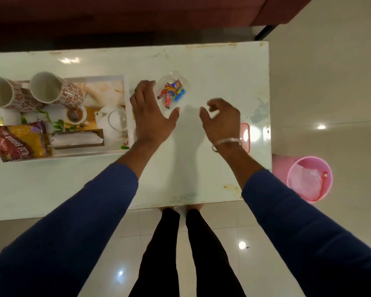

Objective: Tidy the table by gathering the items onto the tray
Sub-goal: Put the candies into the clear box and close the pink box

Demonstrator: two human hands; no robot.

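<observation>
Both my hands hovered over the glossy white rectangular table [180,168], nearest to me, and neither held anything. My left hand [150,112] was spread flat, fingers straight, thumb splayed toward the sweets. My right hand [222,118] was loosely curled, thumb and fingers apart, with a thin silver bangle [225,144] on the wrist. A small pink item [245,136] lay half hidden behind that wrist; I could not tell what it was.

Just beyond my left fingertips sat the small clear plastic dish of wrapped sweets [172,91], beside the white rectangular printed tray [126,91] but not on it. I judged it the piece in hand: the next move called for closing both hands round its thin rim and lifting it level onto the tray's little bare space.

On the tray, the maroon and yellow snack packet [19,142] read "ALOO BHUJIA". The sweet wrappers were too small to read.
</observation>
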